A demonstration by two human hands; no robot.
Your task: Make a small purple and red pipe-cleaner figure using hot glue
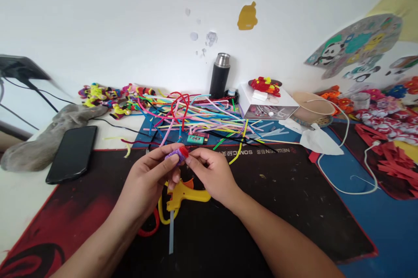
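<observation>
Over the dark mat [277, 208], my left hand [143, 177] grips a small coiled pipe-cleaner piece [174, 154], purple with a red end. My right hand [214, 173] has its thumb and forefinger closed at the red end; its fingertips touch the piece. Below both hands lies a yellow hot glue gun [183, 193], partly hidden by my fingers. A translucent glue stick [171, 232] pokes out of it toward me. A red loop [153, 228], like a scissors handle, shows beside my left wrist.
Loose coloured pipe cleaners [202, 114] are heaped at the back. Behind them stand a black thermos [220, 77] and a white drawer box [271, 103]. A phone [72, 154] rests at left. At right are a white cable [346, 191] and red strips [396, 164].
</observation>
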